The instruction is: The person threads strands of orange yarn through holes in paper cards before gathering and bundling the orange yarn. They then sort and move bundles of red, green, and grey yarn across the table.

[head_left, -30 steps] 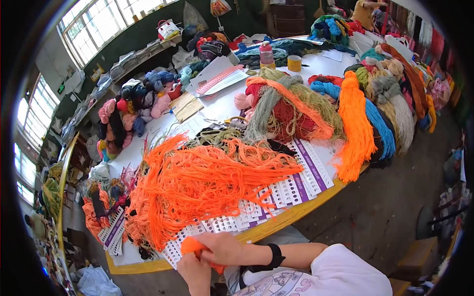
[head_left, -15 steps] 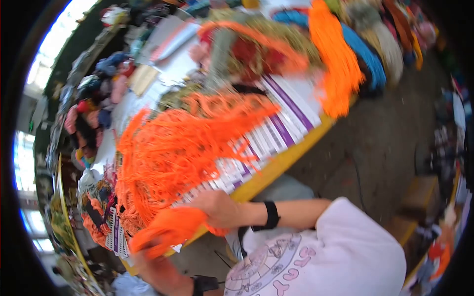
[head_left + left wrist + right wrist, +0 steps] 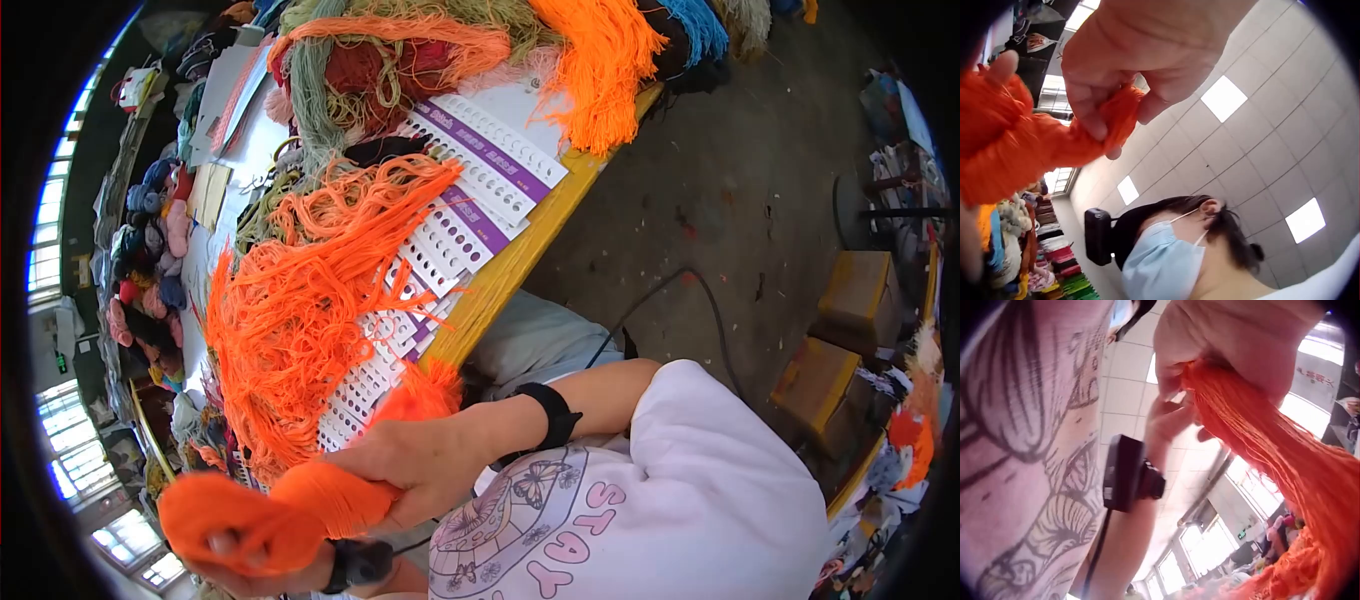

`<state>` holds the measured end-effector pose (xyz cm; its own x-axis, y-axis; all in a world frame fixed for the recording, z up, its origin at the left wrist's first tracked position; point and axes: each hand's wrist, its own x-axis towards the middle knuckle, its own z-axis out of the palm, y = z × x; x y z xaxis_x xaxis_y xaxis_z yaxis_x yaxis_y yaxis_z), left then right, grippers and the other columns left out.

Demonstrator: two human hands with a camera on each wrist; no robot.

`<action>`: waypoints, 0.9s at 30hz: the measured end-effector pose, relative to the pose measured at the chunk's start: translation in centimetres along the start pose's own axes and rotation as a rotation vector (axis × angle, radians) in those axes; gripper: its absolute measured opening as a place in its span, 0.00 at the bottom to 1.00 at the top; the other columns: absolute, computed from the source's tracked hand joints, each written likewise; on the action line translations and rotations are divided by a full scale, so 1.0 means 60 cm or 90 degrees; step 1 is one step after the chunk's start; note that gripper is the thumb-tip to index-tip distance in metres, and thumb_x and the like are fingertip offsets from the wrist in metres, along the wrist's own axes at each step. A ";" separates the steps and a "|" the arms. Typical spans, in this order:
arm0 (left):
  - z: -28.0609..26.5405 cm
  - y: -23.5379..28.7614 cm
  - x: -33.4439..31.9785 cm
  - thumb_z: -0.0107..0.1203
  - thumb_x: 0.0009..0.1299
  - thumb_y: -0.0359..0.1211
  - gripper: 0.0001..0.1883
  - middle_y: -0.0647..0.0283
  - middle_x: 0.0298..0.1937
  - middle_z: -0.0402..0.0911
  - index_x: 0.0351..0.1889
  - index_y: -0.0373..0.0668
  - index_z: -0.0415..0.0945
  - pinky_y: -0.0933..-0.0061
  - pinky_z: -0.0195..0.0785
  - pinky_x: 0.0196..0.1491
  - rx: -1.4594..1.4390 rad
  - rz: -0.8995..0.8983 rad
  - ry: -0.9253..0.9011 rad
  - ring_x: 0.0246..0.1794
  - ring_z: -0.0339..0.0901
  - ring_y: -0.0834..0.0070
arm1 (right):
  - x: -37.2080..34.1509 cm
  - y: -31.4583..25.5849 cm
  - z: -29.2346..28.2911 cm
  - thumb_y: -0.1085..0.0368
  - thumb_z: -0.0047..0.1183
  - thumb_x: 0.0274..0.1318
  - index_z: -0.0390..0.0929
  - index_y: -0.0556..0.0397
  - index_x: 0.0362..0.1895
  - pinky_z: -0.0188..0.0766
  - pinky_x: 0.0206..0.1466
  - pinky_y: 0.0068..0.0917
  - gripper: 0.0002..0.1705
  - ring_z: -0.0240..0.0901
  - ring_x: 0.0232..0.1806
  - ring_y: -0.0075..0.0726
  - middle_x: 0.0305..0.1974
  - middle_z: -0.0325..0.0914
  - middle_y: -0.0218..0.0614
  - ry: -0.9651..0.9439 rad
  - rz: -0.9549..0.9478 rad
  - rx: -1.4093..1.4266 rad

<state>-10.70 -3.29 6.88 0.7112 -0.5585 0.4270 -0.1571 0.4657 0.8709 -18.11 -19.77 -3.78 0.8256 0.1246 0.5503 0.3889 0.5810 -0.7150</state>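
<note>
In the head view, an orange yarn hank (image 3: 335, 497) stretches between both hands at the bottom left. The right hand (image 3: 425, 462) grips its middle, and a fringed end sticks out past that hand near the table edge. The left hand (image 3: 255, 572) holds the looped end, its fingers partly hidden by yarn. In the left wrist view, the left hand (image 3: 1141, 56) pinches the twisted end of the hank (image 3: 1054, 144). The right wrist view shows the right hand (image 3: 1229, 350) curled round the yarn (image 3: 1272, 444), with loose strands hanging down.
Loose orange yarn (image 3: 300, 310) lies in a heap over punched cards (image 3: 490, 165) on the table. The table's yellow edge (image 3: 500, 290) runs diagonally beside the person. Green, red and bright orange hanks (image 3: 600, 70) lie further back. Boxes (image 3: 815, 385) stand on the floor at right.
The head view has turned and dipped. The hands have moved apart, drawing the bunched orange yarn out into a longer hank, with the left hand now lower and further left.
</note>
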 end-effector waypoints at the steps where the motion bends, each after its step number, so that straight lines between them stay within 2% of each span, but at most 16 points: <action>1: 0.021 -0.027 0.024 0.37 0.69 0.40 0.21 0.55 0.52 0.68 0.54 0.33 0.60 0.64 0.57 0.57 -0.036 -0.018 -0.009 0.52 0.66 0.67 | 0.002 -0.015 -0.005 0.65 0.53 0.47 0.61 0.58 0.54 0.64 0.44 0.30 0.29 0.69 0.40 0.43 0.40 0.71 0.45 -0.051 0.069 0.108; 2: 0.035 -0.044 0.036 0.36 0.70 0.41 0.22 0.56 0.52 0.68 0.54 0.33 0.60 0.64 0.57 0.57 -0.069 -0.026 -0.018 0.52 0.66 0.67 | 0.002 -0.040 -0.023 0.66 0.51 0.49 0.61 0.59 0.53 0.64 0.42 0.27 0.25 0.68 0.38 0.39 0.38 0.72 0.43 0.000 0.052 0.065; 3: 0.042 -0.067 0.032 0.35 0.69 0.43 0.23 0.57 0.51 0.68 0.53 0.34 0.61 0.64 0.57 0.56 0.236 -0.043 0.142 0.52 0.66 0.67 | 0.003 -0.055 -0.039 0.66 0.51 0.49 0.64 0.59 0.50 0.65 0.39 0.26 0.23 0.69 0.35 0.35 0.37 0.72 0.41 0.083 0.046 0.017; 4: 0.055 -0.094 0.037 0.38 0.68 0.39 0.19 0.59 0.49 0.69 0.50 0.35 0.63 0.68 0.61 0.52 0.214 -0.111 0.126 0.49 0.68 0.70 | 0.006 -0.074 -0.058 0.67 0.51 0.50 0.66 0.59 0.48 0.65 0.36 0.24 0.20 0.69 0.33 0.30 0.35 0.73 0.38 0.158 0.036 -0.035; 5: 0.067 -0.120 0.043 0.41 0.66 0.35 0.16 0.60 0.46 0.71 0.47 0.35 0.65 0.72 0.64 0.47 0.194 -0.181 0.111 0.46 0.69 0.72 | 0.012 -0.124 -0.081 0.67 0.51 0.51 0.70 0.58 0.42 0.66 0.28 0.21 0.14 0.69 0.27 0.25 0.30 0.74 0.34 0.221 0.122 0.059; 6: 0.080 -0.147 0.048 0.44 0.64 0.32 0.13 0.61 0.44 0.72 0.45 0.36 0.67 0.75 0.68 0.42 0.178 -0.250 0.096 0.43 0.71 0.74 | 0.005 -0.142 -0.109 0.63 0.47 0.55 0.67 0.52 0.45 0.61 0.26 0.15 0.13 0.64 0.27 0.14 0.30 0.69 0.23 0.245 0.139 0.131; 9: 0.066 -0.215 -0.004 0.49 0.62 0.27 0.13 0.62 0.41 0.74 0.45 0.37 0.69 0.75 0.67 0.44 0.207 -0.402 -0.007 0.44 0.72 0.74 | 0.031 -0.239 -0.166 0.49 0.45 0.56 0.71 0.54 0.35 0.58 0.15 0.16 0.20 0.58 0.14 0.16 0.18 0.66 0.26 0.411 -0.041 -0.035; 10: 0.056 -0.222 -0.017 0.51 0.61 0.26 0.14 0.63 0.42 0.74 0.45 0.38 0.69 0.75 0.67 0.44 0.307 -0.411 -0.059 0.44 0.72 0.75 | 0.049 -0.271 -0.165 0.46 0.41 0.57 0.70 0.56 0.40 0.58 0.14 0.16 0.25 0.55 0.13 0.15 0.18 0.64 0.25 0.489 -0.096 -0.116; 11: 0.048 -0.226 -0.029 0.52 0.60 0.26 0.14 0.64 0.42 0.74 0.45 0.39 0.70 0.76 0.66 0.44 0.407 -0.424 -0.110 0.44 0.72 0.76 | 0.068 -0.302 -0.167 0.46 0.39 0.58 0.65 0.57 0.48 0.58 0.14 0.16 0.27 0.51 0.12 0.14 0.18 0.59 0.23 0.498 -0.144 -0.062; 12: 0.040 -0.226 -0.039 0.52 0.61 0.28 0.13 0.64 0.43 0.74 0.45 0.39 0.70 0.77 0.66 0.44 0.415 -0.441 -0.119 0.43 0.72 0.77 | 0.079 -0.325 -0.174 0.49 0.35 0.61 0.65 0.54 0.38 0.58 0.15 0.15 0.20 0.45 0.10 0.15 0.15 0.50 0.20 0.438 -0.173 -0.019; 15: 0.000 -0.231 -0.078 0.51 0.62 0.27 0.13 0.64 0.43 0.75 0.45 0.39 0.70 0.78 0.66 0.43 0.297 -0.531 -0.006 0.43 0.72 0.78 | 0.133 -0.361 -0.154 0.52 0.34 0.62 0.62 0.51 0.31 0.57 0.17 0.15 0.16 0.46 0.12 0.15 0.16 0.50 0.22 0.391 -0.195 -0.060; 21: -0.042 -0.228 -0.125 0.47 0.64 0.26 0.10 0.62 0.41 0.75 0.43 0.33 0.70 0.80 0.64 0.46 0.196 -0.493 0.138 0.42 0.72 0.79 | 0.252 -0.376 -0.191 0.54 0.39 0.61 0.63 0.49 0.31 0.55 0.19 0.14 0.13 0.47 0.15 0.14 0.18 0.54 0.22 0.177 -0.198 -0.123; 23: -0.047 -0.228 -0.138 0.47 0.65 0.25 0.10 0.62 0.41 0.75 0.42 0.33 0.70 0.80 0.63 0.46 0.193 -0.487 0.158 0.42 0.72 0.79 | 0.309 -0.376 -0.267 0.52 0.43 0.58 0.65 0.49 0.33 0.57 0.19 0.15 0.14 0.51 0.17 0.12 0.22 0.62 0.22 0.260 -0.232 -0.305; 24: -0.047 -0.226 -0.142 0.47 0.65 0.25 0.09 0.62 0.41 0.75 0.42 0.33 0.70 0.80 0.63 0.46 0.190 -0.487 0.166 0.42 0.72 0.79 | 0.347 -0.365 -0.342 0.52 0.42 0.58 0.69 0.51 0.31 0.64 0.31 0.25 0.16 0.62 0.25 0.23 0.25 0.68 0.28 0.258 -0.223 -0.132; 26: -0.052 -0.226 -0.154 0.46 0.65 0.25 0.09 0.62 0.40 0.75 0.42 0.33 0.71 0.80 0.63 0.46 0.189 -0.493 0.196 0.42 0.72 0.79 | 0.412 -0.331 -0.420 0.50 0.43 0.57 0.71 0.52 0.33 0.66 0.32 0.26 0.17 0.66 0.28 0.24 0.28 0.72 0.29 0.303 -0.181 -0.171; 27: -0.053 -0.226 -0.156 0.46 0.65 0.25 0.09 0.62 0.40 0.75 0.42 0.33 0.71 0.80 0.63 0.46 0.182 -0.484 0.200 0.42 0.72 0.79 | 0.438 -0.312 -0.431 0.49 0.46 0.54 0.67 0.50 0.36 0.61 0.22 0.16 0.18 0.60 0.21 0.14 0.29 0.69 0.25 0.349 -0.149 -0.385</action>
<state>-13.04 -2.17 -9.72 0.8424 -0.4132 -0.3458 0.3012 -0.1710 0.9381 6.89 -48.18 12.93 0.7174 -0.4429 0.5377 0.5974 -0.0059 -0.8019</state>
